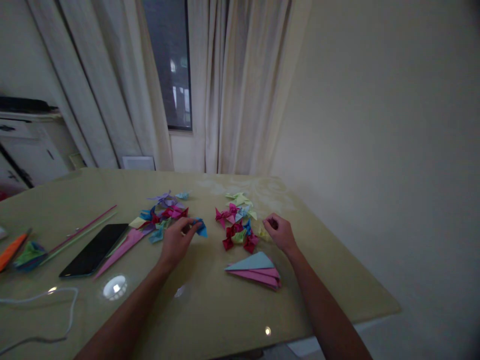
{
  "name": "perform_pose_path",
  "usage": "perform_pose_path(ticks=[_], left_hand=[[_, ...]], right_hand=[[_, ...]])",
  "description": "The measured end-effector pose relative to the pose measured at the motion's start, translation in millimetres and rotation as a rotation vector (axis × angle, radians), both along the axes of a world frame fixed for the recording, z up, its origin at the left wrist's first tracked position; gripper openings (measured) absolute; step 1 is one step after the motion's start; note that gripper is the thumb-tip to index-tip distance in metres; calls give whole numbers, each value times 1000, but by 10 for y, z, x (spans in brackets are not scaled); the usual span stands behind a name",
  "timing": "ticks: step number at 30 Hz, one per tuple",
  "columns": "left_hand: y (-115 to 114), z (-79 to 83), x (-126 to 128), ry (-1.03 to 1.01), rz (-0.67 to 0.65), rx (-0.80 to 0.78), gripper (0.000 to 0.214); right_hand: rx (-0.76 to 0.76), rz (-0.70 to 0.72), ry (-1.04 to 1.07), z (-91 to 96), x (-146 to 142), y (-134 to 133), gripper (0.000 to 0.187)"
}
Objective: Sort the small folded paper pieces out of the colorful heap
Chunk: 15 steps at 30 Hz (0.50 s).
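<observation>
My left hand rests on the table and pinches a blue folded paper piece at its fingertips. My right hand lies curled beside a pale yellow paper piece, with its fingers closed on something I cannot make out. Between the hands sits a cluster of folded paper shapes in magenta, red, green and blue. A second cluster of folded shapes lies just left of my left hand. Folded triangular sheets, light blue over pink, lie in front of my right hand.
A dark phone lies on the yellow-green table, with a pink folded sheet beside it. Thin pink and green sticks, a green-blue paper piece, an orange object and a white cable are at the left. Curtains and a window stand behind.
</observation>
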<state>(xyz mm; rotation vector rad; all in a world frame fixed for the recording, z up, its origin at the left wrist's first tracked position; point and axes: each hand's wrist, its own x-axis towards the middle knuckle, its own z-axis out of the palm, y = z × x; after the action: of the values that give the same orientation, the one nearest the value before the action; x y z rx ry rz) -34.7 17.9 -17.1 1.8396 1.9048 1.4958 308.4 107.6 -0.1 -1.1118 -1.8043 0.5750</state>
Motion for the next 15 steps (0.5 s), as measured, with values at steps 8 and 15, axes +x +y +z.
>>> perform_pose_path(ticks=[8,15], left_hand=[[-162,6,743,-115,-469,83,23],[-95,-49,622,-107,-341,30,25]], right_hand=[[-31,504,-60,88,-528,-365,38],[18,403,16,38,-497,-335,29]])
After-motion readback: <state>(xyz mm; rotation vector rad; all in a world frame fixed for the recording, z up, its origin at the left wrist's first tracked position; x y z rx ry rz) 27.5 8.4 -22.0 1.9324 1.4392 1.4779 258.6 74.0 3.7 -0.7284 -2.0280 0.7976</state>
